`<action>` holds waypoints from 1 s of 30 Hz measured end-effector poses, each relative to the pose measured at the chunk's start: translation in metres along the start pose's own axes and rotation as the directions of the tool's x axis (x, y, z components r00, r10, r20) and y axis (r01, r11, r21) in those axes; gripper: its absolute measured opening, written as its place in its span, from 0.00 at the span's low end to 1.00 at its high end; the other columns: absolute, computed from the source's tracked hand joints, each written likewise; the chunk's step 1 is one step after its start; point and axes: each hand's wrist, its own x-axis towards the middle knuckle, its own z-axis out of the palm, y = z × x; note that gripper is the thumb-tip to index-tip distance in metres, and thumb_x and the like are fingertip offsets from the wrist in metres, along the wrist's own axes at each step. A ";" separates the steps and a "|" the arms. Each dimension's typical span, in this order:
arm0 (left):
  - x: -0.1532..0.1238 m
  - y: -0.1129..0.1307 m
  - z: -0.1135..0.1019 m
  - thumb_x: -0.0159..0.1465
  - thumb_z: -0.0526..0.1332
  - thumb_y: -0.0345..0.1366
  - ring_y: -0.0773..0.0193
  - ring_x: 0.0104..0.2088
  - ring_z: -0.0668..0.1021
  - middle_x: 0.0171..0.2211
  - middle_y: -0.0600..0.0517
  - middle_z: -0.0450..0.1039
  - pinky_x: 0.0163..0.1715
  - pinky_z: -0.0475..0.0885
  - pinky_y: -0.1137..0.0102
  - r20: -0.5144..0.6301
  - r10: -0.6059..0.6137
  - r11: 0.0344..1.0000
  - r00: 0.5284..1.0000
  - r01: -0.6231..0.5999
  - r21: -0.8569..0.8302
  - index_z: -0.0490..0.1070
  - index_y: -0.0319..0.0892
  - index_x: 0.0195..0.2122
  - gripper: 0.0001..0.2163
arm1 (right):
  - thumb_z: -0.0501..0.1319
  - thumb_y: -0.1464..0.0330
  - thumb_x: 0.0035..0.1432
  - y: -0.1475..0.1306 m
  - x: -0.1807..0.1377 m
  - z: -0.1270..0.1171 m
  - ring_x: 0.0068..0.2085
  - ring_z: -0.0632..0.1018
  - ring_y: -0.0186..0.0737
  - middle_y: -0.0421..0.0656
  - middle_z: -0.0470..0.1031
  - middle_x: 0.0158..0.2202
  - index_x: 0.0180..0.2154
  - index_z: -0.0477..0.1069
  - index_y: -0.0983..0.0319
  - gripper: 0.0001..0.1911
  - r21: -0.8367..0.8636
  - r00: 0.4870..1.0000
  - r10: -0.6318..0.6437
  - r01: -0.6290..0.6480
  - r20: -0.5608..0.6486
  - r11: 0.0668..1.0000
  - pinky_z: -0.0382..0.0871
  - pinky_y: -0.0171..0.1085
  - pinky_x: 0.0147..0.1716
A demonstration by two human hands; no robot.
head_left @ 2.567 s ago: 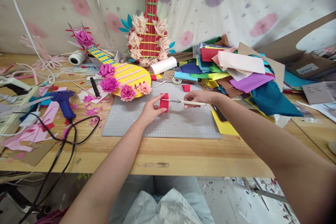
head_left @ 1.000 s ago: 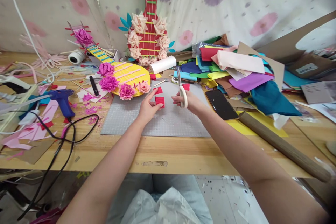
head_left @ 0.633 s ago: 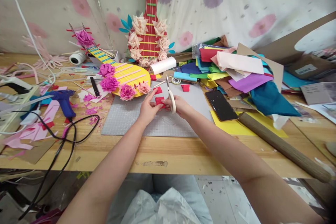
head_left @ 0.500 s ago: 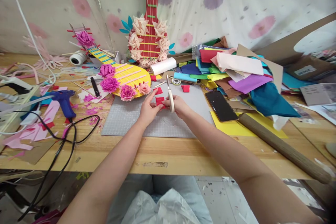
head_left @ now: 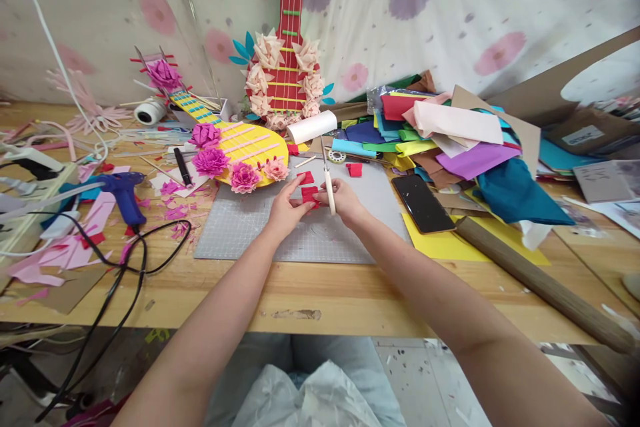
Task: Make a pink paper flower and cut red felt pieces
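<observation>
Between thumb and fingers, my left hand [head_left: 287,210] grips a small piece of red crepe paper [head_left: 309,194] above the grey cutting mat [head_left: 235,227]. My right hand [head_left: 345,201] holds white-handled scissors [head_left: 329,180], blades pointing away from me, and its fingertips also reach the red paper's right edge. Another red paper piece [head_left: 305,177] is just past my left fingertips. Farther right on the mat lies a separate red square [head_left: 355,170]. Beyond the mat's left side rests a yellow paper guitar [head_left: 250,147] trimmed with pink flowers.
A red guitar [head_left: 285,73] with pale flowers stands against the curtain. On the right are a black phone [head_left: 423,203], folded coloured paper [head_left: 470,153] and a wooden stick [head_left: 540,280]. A blue glue gun [head_left: 125,197], its black cord and pink scraps occupy the left.
The scissors have turned slightly in my right hand, with the handle lower and more upright. Both hands stay around the same red paper, which has shifted slightly.
</observation>
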 end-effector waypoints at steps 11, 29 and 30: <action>0.001 0.004 0.000 0.49 0.66 0.32 0.62 0.37 0.77 0.52 0.45 0.69 0.38 0.74 0.65 -0.049 -0.075 0.989 0.996 0.068 -0.129 0.67 0.43 0.54 0.28 | 0.72 0.73 0.27 -0.009 -0.001 -0.014 0.22 0.72 0.31 0.35 0.69 0.22 0.27 0.60 0.61 0.24 -0.030 0.994 -0.052 0.056 0.098 0.998 0.67 0.33 0.23; -0.003 -0.001 0.004 0.53 0.64 0.43 0.59 0.43 0.74 0.54 0.45 0.66 0.30 0.76 0.70 -0.026 0.019 0.999 0.999 -0.020 -0.047 0.73 0.43 0.46 0.20 | 0.73 0.67 0.25 -0.003 0.008 -0.015 0.25 0.73 0.32 0.34 0.67 0.23 0.29 0.60 0.61 0.27 0.133 0.993 -0.098 0.088 0.069 0.987 0.67 0.34 0.26; -0.003 0.000 0.004 0.53 0.64 0.43 0.59 0.43 0.74 0.53 0.45 0.67 0.30 0.76 0.70 -0.027 0.017 0.999 0.999 -0.018 -0.049 0.74 0.42 0.46 0.20 | 0.73 0.67 0.26 -0.003 0.008 -0.015 0.25 0.73 0.32 0.34 0.67 0.23 0.29 0.61 0.61 0.27 0.137 0.992 -0.096 0.085 0.076 0.987 0.67 0.34 0.26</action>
